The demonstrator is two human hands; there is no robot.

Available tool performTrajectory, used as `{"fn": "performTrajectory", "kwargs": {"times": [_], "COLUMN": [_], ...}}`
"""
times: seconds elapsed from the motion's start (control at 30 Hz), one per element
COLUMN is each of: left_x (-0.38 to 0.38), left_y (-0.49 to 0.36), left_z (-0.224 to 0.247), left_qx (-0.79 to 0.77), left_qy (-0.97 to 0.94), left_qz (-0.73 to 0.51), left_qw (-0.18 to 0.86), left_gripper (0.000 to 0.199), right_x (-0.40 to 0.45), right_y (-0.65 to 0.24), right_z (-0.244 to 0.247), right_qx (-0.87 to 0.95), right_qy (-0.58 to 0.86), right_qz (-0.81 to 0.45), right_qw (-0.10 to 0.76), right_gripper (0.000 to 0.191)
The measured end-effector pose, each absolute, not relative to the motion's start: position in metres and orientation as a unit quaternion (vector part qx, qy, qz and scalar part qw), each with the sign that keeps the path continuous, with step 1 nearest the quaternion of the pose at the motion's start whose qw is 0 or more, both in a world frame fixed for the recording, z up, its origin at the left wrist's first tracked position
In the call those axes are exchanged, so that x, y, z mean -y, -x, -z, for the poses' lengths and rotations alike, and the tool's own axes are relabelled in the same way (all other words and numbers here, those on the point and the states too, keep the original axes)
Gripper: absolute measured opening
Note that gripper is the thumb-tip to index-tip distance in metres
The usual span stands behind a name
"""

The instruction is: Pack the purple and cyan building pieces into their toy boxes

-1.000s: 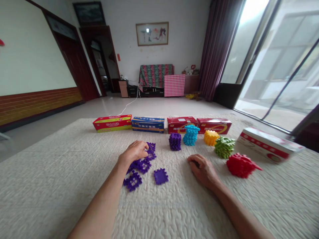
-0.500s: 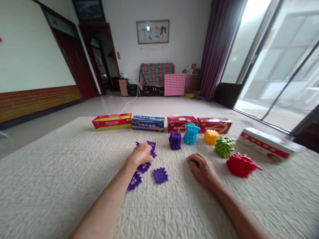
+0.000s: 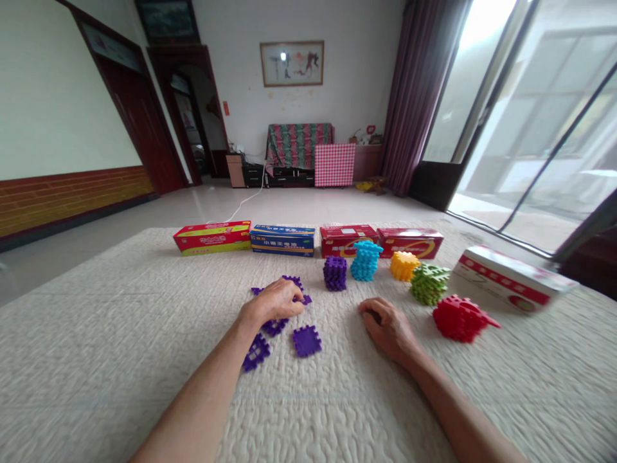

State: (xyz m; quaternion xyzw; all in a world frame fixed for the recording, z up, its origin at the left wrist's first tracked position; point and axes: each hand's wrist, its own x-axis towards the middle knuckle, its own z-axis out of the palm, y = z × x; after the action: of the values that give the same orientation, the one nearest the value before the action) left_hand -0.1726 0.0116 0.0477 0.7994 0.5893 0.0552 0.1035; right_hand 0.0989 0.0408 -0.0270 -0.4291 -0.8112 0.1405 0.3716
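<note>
My left hand [image 3: 277, 301] is bent over a group of flat purple toothed plastic tiles, its fingers closed at one purple tile [image 3: 305, 298] whose edge shows past the fingertips. The hand covers part of the group. Closer to me lie a lattice purple tile [image 3: 256, 352] and a solid square purple tile [image 3: 307, 341], both flat on the cloth. My right hand [image 3: 389, 326] rests on the cloth with its fingers curled in, and nothing shows in it. Beyond it stands a purple stack of tiles [image 3: 335, 274], with a light blue stack [image 3: 366, 261] alongside.
Yellow tiles [image 3: 403, 265], green tiles [image 3: 430, 283] and red tiles [image 3: 461, 317] stand in stacks to the right. A yellow-red box [image 3: 213, 239], a blue box [image 3: 283, 241] and two red boxes [image 3: 409, 243] line the back. A white-red box [image 3: 513, 278] sits far right.
The purple tile at my left fingertips has turned and shifted slightly right within the group. My right hand stays in place. The whole view has shifted a little.
</note>
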Motion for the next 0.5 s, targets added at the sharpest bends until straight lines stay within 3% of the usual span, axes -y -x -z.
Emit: {"fn": "performTrajectory", "kwargs": {"times": [0.2, 0.5], "left_x": [0.003, 0.025], "left_y": [0.163, 0.112], "left_z": [-0.069, -0.067], "left_qx": [-0.583, -0.577], "left_qy": [-0.802, -0.801], "left_qz": [-0.033, 0.124], "left_qw": [0.12, 0.101], "left_gripper": [0.023, 0.033], "right_x": [-0.04, -0.04], "right_y": [-0.098, -0.099], "right_z": [0.026, 0.026], "right_qx": [0.809, 0.809], "right_qy": [0.43, 0.428], "right_qz": [-0.137, -0.145], "right_qw": [0.376, 0.375], "right_gripper": [0.021, 0.019]}}
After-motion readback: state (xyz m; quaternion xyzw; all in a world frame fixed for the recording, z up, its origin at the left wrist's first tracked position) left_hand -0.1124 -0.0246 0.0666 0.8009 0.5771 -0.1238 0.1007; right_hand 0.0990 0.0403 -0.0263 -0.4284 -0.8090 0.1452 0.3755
